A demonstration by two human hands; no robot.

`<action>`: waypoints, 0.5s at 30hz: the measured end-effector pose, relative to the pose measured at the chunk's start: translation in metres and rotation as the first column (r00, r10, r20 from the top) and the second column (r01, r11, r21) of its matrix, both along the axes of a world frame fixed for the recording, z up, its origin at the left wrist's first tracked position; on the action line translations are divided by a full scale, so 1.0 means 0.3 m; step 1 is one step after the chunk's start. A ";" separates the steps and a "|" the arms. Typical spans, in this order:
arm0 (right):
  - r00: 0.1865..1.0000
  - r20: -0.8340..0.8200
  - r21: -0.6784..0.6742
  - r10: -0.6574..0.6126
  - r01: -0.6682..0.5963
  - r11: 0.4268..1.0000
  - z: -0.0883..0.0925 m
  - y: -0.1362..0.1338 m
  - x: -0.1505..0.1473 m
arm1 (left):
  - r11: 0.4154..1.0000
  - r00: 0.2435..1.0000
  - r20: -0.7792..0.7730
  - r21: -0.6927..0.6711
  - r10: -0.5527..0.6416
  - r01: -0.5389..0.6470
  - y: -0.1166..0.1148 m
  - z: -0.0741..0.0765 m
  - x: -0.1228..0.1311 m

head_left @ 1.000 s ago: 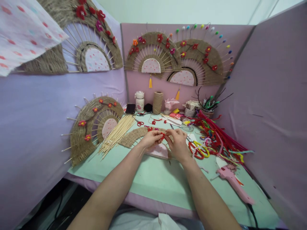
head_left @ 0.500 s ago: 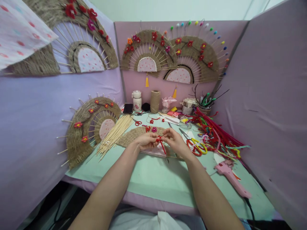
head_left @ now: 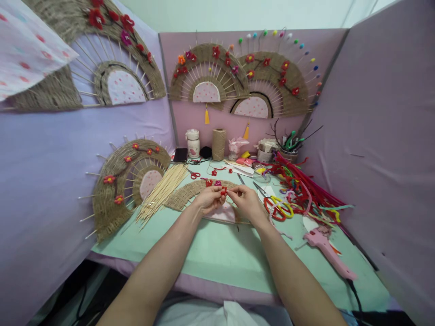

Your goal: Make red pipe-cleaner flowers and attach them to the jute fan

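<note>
Red fuzzy piece [head_left: 223, 191] sits between my fingertips, left hand [head_left: 211, 199] pinching it, right hand [head_left: 246, 199] closed narrow on its right edge. Looks like a bend-and-shape step; I'd say the next move calls for a steady left grip and small right-hand turns. Below the grip: arched fan [head_left: 183, 195], coarse twine weave; left, slender straight sticks [head_left: 162, 195]; right, smooth pink glue gun [head_left: 330, 254].

We look into a booth of 3 partitions: a lavender left partition [head_left: 44, 181], wrinkled, a dusty-pink back partition [head_left: 185, 118] and a mauve right partition [head_left: 367, 104]. Above them, we see a pale-green wall [head_left: 238, 16]. Soft light reaches our mint-covered table [head_left: 231, 258]; beneath its lavender edging [head_left: 224, 284], shadow deepens.
</note>
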State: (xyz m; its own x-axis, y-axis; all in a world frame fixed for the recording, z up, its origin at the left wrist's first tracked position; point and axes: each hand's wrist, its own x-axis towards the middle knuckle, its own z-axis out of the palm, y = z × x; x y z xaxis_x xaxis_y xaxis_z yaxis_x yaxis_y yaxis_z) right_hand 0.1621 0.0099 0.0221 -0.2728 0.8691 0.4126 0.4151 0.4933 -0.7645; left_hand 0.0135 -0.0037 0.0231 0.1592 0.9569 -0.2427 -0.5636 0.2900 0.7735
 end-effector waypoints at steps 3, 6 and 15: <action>0.989 0.122 0.270 -0.078 0.043 0.962 -0.003 -0.011 -0.005 | 0.995 0.995 0.011 0.017 0.096 -0.096 0.006 -0.009 0.012; 0.963 0.238 0.430 -0.124 0.010 0.903 -0.008 -0.016 -0.006 | 0.985 0.986 0.027 0.055 0.164 -0.165 0.014 -0.023 0.020; 0.954 0.286 0.467 -0.091 -0.056 0.882 -0.004 -0.008 0.003 | 0.965 0.973 -0.005 0.134 0.229 -0.226 0.023 -0.043 0.026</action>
